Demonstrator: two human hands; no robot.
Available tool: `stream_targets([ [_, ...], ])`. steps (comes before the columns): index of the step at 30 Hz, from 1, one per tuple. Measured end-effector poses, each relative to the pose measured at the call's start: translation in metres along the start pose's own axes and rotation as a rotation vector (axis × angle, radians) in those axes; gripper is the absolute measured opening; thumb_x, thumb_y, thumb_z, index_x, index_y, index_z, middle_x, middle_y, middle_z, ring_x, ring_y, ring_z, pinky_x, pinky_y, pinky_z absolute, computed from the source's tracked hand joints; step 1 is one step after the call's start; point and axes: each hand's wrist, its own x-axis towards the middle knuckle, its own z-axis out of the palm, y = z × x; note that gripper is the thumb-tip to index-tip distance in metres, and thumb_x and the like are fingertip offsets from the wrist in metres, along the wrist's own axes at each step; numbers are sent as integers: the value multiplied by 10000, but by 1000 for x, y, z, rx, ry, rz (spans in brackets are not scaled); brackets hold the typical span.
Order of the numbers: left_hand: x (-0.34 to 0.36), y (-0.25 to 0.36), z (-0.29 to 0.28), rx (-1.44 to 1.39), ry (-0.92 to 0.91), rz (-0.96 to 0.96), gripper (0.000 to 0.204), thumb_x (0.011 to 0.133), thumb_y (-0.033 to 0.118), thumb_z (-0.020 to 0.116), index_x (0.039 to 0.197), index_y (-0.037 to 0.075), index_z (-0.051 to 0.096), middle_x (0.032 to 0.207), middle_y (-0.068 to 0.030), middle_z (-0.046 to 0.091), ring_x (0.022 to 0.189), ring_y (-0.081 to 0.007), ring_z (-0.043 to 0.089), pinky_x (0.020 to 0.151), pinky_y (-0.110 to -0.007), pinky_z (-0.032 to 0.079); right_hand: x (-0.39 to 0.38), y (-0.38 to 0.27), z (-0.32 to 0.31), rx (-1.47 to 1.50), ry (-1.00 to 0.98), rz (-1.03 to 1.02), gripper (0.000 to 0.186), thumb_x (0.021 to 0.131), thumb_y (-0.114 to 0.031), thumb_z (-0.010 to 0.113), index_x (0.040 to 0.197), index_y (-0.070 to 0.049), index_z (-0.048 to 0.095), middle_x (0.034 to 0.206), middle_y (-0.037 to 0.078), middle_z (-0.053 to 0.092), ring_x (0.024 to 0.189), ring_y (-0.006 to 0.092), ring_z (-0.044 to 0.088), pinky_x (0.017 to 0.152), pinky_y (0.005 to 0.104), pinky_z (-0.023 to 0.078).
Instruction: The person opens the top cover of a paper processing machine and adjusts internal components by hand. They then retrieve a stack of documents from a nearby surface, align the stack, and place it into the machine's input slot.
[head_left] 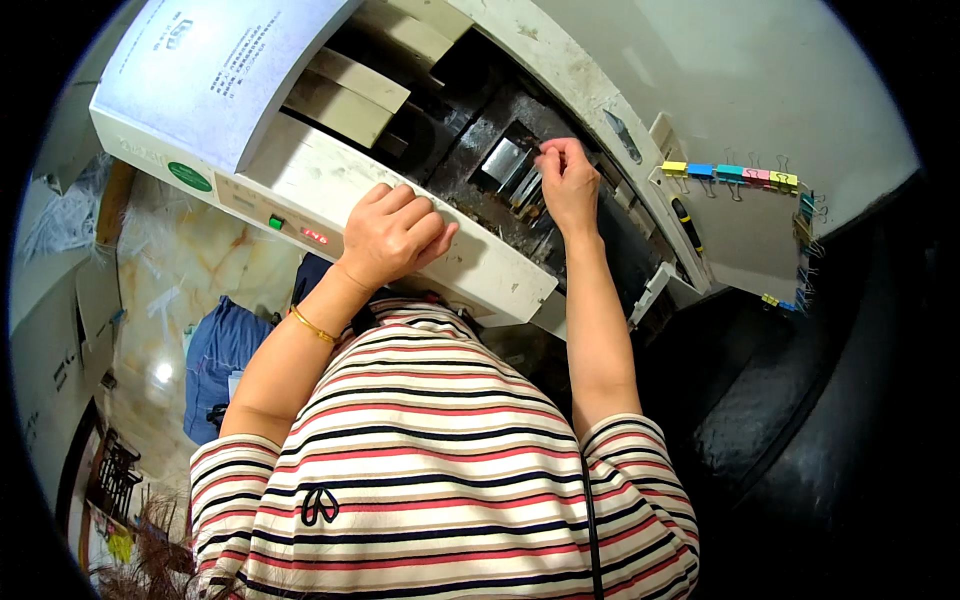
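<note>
A cream-coloured machine (300, 180) with an open dark inner bay stands in front of me. My left hand (395, 232) rests palm down, fingers curled, on the machine's front ledge above its control strip. My right hand (565, 180) reaches into the dark bay with its fingertips pinched together on a small dark part beside a shiny metal block (505, 160). What the fingertips pinch is too small to make out. A gold bangle sits on my left wrist.
A raised lid with a white printed sheet (215, 60) covers the machine's left top. A grey board (740, 225) edged with coloured binder clips (730, 172) hangs at the right, with a black pen beside it. Shredded paper lies on the marble floor at left.
</note>
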Motion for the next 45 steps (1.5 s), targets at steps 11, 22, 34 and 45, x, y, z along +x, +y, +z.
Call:
stream_targets([
  [11,2,2,-3,-9,41,-2,287,687,156,723,615,120,448,621,-14,462,597,-192,464,533,-311,363,27,21,-67,-334,348,-256,135,870,-151,619,914,-25,596,956,142,584,927,333,552,782,407,439],
  [22,11,9,-7,-224,-8,-233,150,779,147,708,754,65,584,705,-56,526,674,-212,537,606,-313,438,36,43,-72,39,15,127,227,793,-84,710,952,-18,562,849,55,616,727,156,581,694,287,480],
  [34,60,68,37,-1158,103,-919,261,803,136,754,917,20,551,730,30,528,661,-39,467,558,-184,414,-91,-73,-33,747,-90,198,153,889,-29,612,1002,-3,512,909,32,603,784,69,557,694,219,471],
  [45,48,88,44,-1281,-14,-890,171,871,134,670,907,-10,586,724,-4,582,648,-53,499,569,-215,443,-128,-59,-44,755,-11,282,224,877,-22,610,1073,17,509,895,33,580,778,65,546,688,206,459],
])
